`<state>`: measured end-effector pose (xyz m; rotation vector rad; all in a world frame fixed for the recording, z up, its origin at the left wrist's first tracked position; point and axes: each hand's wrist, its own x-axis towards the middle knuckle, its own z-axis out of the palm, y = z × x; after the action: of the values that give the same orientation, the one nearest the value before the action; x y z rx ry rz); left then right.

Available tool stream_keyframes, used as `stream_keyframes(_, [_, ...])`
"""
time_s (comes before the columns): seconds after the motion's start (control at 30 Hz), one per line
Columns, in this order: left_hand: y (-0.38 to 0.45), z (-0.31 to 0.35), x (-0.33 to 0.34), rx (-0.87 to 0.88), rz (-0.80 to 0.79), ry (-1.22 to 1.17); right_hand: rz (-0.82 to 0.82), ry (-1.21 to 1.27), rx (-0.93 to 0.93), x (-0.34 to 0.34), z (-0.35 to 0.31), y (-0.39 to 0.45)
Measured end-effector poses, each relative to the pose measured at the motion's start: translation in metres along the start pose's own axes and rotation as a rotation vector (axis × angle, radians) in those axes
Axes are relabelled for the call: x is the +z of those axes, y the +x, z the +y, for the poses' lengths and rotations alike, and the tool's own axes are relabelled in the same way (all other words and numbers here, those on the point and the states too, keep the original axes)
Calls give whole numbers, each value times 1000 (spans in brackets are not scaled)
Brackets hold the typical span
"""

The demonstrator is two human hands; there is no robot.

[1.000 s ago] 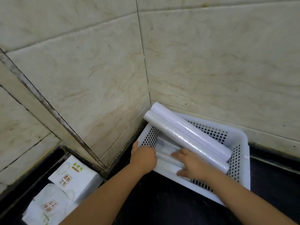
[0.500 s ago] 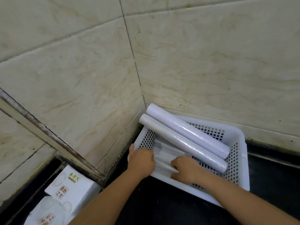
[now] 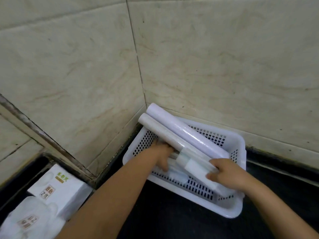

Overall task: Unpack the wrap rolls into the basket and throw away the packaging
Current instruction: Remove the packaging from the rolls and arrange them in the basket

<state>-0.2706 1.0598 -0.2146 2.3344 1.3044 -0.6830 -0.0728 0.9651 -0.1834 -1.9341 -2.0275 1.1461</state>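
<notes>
Both of your hands are inside a white perforated basket [image 3: 240, 145] that sits on a dark counter [image 3: 172, 221], pushed into the corner where two pale tiled walls [image 3: 77, 75] meet. Your left hand [image 3: 161, 156] reaches in from the lower left, its fingers curled down around the near end of a bundle of clear, crinkled packaging [image 3: 193, 168] low in the basket. Your right hand [image 3: 222, 175] comes in from the lower right and is closed on the other end of that same bundle, fingers wrapped over it near the basket's right side. You hold the packaging between the two hands; motion blur makes it hard to tell whether a roll is inside it.

Just behind your hands, two long wrap rolls lie side by side, touching, slanted across the basket. The nearer roll [image 3: 164, 133] is pale beige, the farther roll [image 3: 189, 131] pale lilac. Their upper left ends stick out over the basket's rim toward the wall corner, and their lower ends rest inside, near the right wall.

Well apart, in the lower left, white tissue packs [image 3: 51, 190] with printed labels sit on a lower dark ledge.
</notes>
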Motion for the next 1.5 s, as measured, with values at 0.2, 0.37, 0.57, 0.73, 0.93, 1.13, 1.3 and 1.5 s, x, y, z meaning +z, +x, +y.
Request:
stream_keyframes(0.2, [-9, 11, 8, 11, -35, 242, 101, 23, 19, -8, -3, -1])
stream_keyframes(0.37, [-25, 3, -3, 2, 36, 126, 233, -49, 1, -7, -18, 3])
stream_keyframes(0.57, [-42, -6, 5, -11, -149, -135, 287, 114, -52, -30, -19, -13])
stream_keyframes(0.73, [-29, 2, 6, 7, -193, -18, 368, 77, 6, -48, -15, -29])
stream_keyframes(0.93, [-42, 5, -9, 91, -64, 212, 198, -44, 21, 10, -26, -7])
stream_keyframes(1.13, [-69, -14, -18, 63, 68, 392, -47, 68, 22, 58, -53, 47])
stream_keyframes(1.3, [-64, -10, -8, -1, 90, 368, -194, -44, 80, 57, -58, 65])
stream_keyframes(1.5, [-44, 1, -3, -72, -51, 143, -151, -180, 29, 43, -45, 43])
